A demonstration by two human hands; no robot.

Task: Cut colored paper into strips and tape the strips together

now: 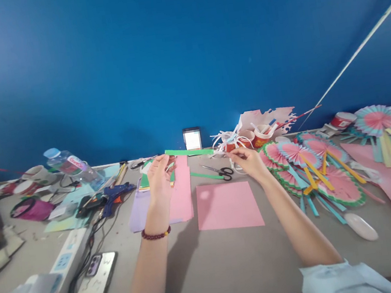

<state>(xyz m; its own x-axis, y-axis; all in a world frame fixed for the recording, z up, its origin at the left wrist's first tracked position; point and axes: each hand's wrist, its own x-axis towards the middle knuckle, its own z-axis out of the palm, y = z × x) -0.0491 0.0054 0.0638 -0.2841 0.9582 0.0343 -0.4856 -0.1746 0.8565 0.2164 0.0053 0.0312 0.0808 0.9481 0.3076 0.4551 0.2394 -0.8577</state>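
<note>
My left hand (pixel 158 177), with a dark red bead bracelet at the wrist, reaches to the far side of the grey table and rests on a stack of coloured paper (pixel 172 186), fingers curled over a green strip (pixel 189 152). My right hand (pixel 249 160) lies palm down further right, fingers drawn together near white paper strips; what they hold is hidden. Black-handled scissors (pixel 219 171) lie between the hands. A pink paper square (pixel 227 205) lies flat in front of them.
Several pink and green paper fans (pixel 313 173) spread at the right. Red paper cups (pixel 253 137) stand by the blue wall. A blue glue gun (pixel 114 195), a water bottle (pixel 73 167), a phone (pixel 94 265) and a power strip (pixel 68 256) lie left.
</note>
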